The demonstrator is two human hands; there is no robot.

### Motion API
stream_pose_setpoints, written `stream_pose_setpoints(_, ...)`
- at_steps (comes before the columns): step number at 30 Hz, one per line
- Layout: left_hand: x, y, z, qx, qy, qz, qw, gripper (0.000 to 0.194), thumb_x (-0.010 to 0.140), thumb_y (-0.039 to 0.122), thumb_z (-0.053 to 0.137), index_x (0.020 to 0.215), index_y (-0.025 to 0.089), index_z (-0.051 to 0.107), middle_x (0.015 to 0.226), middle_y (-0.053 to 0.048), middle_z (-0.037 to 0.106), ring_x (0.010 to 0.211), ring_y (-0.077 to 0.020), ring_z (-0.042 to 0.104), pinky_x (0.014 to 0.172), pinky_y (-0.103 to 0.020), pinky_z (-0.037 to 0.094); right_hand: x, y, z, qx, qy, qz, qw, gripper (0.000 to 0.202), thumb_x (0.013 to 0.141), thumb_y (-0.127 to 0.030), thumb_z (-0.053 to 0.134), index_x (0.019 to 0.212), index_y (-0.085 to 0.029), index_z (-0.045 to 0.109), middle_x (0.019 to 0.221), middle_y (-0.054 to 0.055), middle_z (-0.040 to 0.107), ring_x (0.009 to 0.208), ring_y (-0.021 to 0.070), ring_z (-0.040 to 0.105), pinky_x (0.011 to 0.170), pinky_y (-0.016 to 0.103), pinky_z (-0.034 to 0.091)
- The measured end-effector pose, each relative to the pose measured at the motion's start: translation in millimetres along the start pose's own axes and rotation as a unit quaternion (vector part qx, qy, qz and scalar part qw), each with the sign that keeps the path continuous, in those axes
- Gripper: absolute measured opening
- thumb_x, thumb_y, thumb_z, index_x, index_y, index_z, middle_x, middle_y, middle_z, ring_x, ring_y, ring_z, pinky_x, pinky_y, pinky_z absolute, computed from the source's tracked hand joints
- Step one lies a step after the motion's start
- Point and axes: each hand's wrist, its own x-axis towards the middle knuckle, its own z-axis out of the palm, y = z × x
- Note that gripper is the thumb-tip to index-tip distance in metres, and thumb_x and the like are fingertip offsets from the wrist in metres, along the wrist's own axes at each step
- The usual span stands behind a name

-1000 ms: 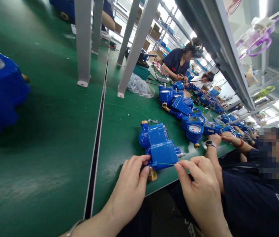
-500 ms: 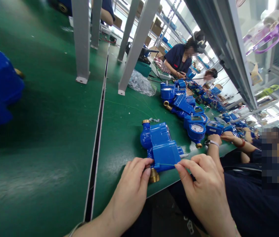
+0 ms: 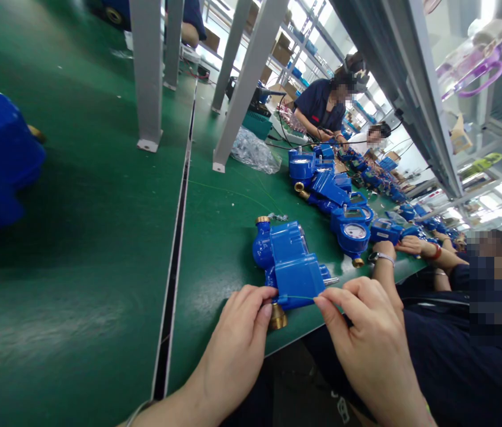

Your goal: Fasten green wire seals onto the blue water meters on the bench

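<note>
A blue water meter [image 3: 297, 273] with brass threaded ends lies on the green bench in front of me, near its front edge. Across its near side runs a thin green wire [image 3: 299, 298], stretched between my two hands. My left hand [image 3: 248, 320] is closed beside the lower brass end [image 3: 278, 317], thumb and forefinger pinching at the wire's left end. With thumb and forefinger my right hand [image 3: 360, 314] pinches the wire's other end, just below a metal stem [image 3: 331, 281] on the meter. The exact grip under the left fingertips is partly hidden.
Several blue meters [image 3: 352, 231] are crowded to the right, where a co-worker's hand [image 3: 384, 252] rests. A clear plastic bag [image 3: 255, 151] and grey metal posts [image 3: 146, 77] stand behind. Another blue meter [image 3: 2, 154] is at the left, beyond a dark slot [image 3: 175, 261] in the bench.
My hands and the meter in front of me stay almost still, the wire still stretched between them. Co-workers' hands at the right have shifted slightly.
</note>
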Motion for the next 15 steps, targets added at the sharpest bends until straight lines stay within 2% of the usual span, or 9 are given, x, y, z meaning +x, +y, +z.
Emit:
stream_pose_setpoints(7, 0.3, -2.5, 1.9, -0.005, 0.004, 0.004, 1.000, 0.023, 0.094, 0.026, 0.038, 0.107, 0.023, 0.056, 0.103, -0.003, 0.058, 0.100, -0.0204, 0.052, 0.091, -0.038, 0.045, 1.1, -0.7, 1.4, 0.021, -0.018, 0.012, 1.000, 0.008, 0.087, -0.022, 0.057, 0.085, -0.020, 0.065, 0.076, 0.002, 0.052, 0.072, 0.0157, 0.047, 0.069, 0.031, 0.039)
stream_pose_setpoints(11, 2.7, -1.8, 3.3, -0.018, 0.012, 0.004, 1.000, 0.024, 0.094, 0.025, 0.036, 0.110, 0.022, 0.054, 0.109, -0.005, 0.055, 0.105, -0.0194, 0.051, 0.095, -0.037, 0.043, 0.5, -1.3, 17.2, 0.033, -0.045, -0.001, 0.998, 0.009, 0.087, -0.023, 0.056, 0.087, -0.020, 0.065, 0.078, 0.003, 0.052, 0.074, 0.0169, 0.047, 0.070, 0.032, 0.040)
stream_pose_setpoints(13, 5.8, -0.8, 1.7, -0.017, 0.014, 0.006, 1.000, 0.025, 0.093, 0.026, 0.038, 0.112, 0.021, 0.054, 0.113, -0.005, 0.055, 0.108, -0.0193, 0.050, 0.098, -0.037, 0.041, 0.2, -7.9, 26.5, 0.026, -0.048, -0.007, 0.998, 0.012, 0.087, -0.021, 0.054, 0.089, -0.020, 0.065, 0.079, 0.004, 0.053, 0.077, 0.0186, 0.048, 0.073, 0.035, 0.041)
stream_pose_setpoints(15, 8.4, -0.5, -1.8, -0.006, 0.004, -0.002, 1.000, 0.023, 0.093, 0.030, 0.041, 0.106, 0.022, 0.058, 0.106, -0.004, 0.059, 0.102, -0.0199, 0.054, 0.094, -0.036, 0.044, -0.2, -18.2, 33.5, 0.004, -0.037, -0.003, 0.999, 0.016, 0.087, -0.018, 0.052, 0.095, -0.019, 0.065, 0.080, 0.006, 0.053, 0.079, 0.0210, 0.049, 0.075, 0.038, 0.042)
